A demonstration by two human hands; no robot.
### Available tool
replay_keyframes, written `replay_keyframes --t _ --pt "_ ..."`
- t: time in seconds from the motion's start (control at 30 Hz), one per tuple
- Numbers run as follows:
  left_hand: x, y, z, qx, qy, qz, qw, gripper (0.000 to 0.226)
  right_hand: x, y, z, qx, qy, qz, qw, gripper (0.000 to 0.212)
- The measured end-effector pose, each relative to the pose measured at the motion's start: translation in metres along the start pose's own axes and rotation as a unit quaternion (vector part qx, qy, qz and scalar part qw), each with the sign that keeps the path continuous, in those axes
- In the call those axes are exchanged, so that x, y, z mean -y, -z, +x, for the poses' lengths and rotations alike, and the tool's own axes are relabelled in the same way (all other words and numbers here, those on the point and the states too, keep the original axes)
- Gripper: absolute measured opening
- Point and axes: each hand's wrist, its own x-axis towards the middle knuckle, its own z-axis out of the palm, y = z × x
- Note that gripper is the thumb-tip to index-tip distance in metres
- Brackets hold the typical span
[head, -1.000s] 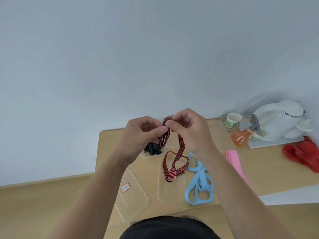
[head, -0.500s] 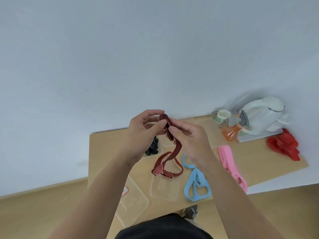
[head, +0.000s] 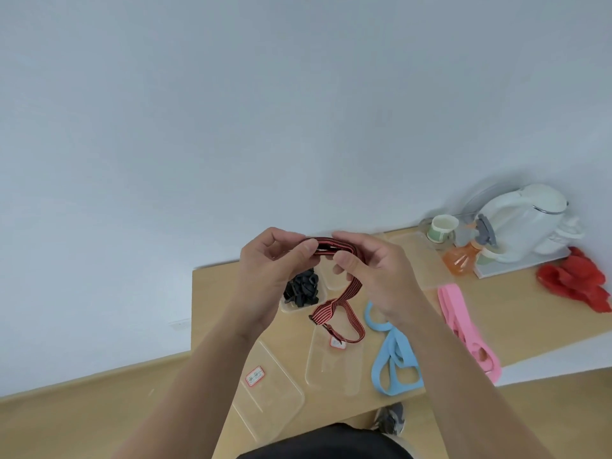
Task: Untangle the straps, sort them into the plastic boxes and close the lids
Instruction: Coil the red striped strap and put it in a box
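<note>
Your left hand and your right hand both pinch the red striped strap above the wooden table, its lower end hanging down.

Table: light wood, against the wall.
Far left: clear box.
Near left: left lid and right lid, flat, side by side.
Middle: blue strap, pink strap to its right.
Far right: grey tray, paper cup, red cloth.

Nothing readable. Below my left grip, a red-bordered sticker on the near lid; below my right grip, a second sticker on the middle lid; both scribbles blurred.
</note>
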Motion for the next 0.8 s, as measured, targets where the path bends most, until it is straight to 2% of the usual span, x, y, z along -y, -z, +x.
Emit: replay_keyframes --t 0.13,0.27,0.43,0.57,0.67,0.8 --pt "-0.007 0.004 -0.001 0.025 0.009 0.045 0.999 0.010 0.005 0.004 0.005 -0.005 0.014 -0.006 1.000 0.029" --pt "-0.011 0.002 -0.003 0.056 0.017 0.072 0.996 0.017 0.014 0.004 0.007 -0.006 0.020 0.043 0.999 0.035" --pt "-0.016 -0.005 -0.006 0.085 0.013 0.082 0.993 0.022 0.021 0.006 0.005 -0.023 0.034 0.085 0.996 0.027" --pt "-0.023 -0.012 -0.005 0.074 -0.019 0.108 0.991 0.023 0.029 0.005 0.004 0.010 0.033 0.057 0.998 0.016" --pt "-0.025 -0.017 -0.004 0.075 -0.036 0.121 0.989 0.016 0.031 0.001 0.005 0.017 0.041 0.031 0.999 0.020" --pt "-0.024 -0.023 -0.002 0.066 -0.028 0.075 0.995 0.020 0.031 -0.004 0.005 -0.032 0.047 0.001 0.998 0.022"
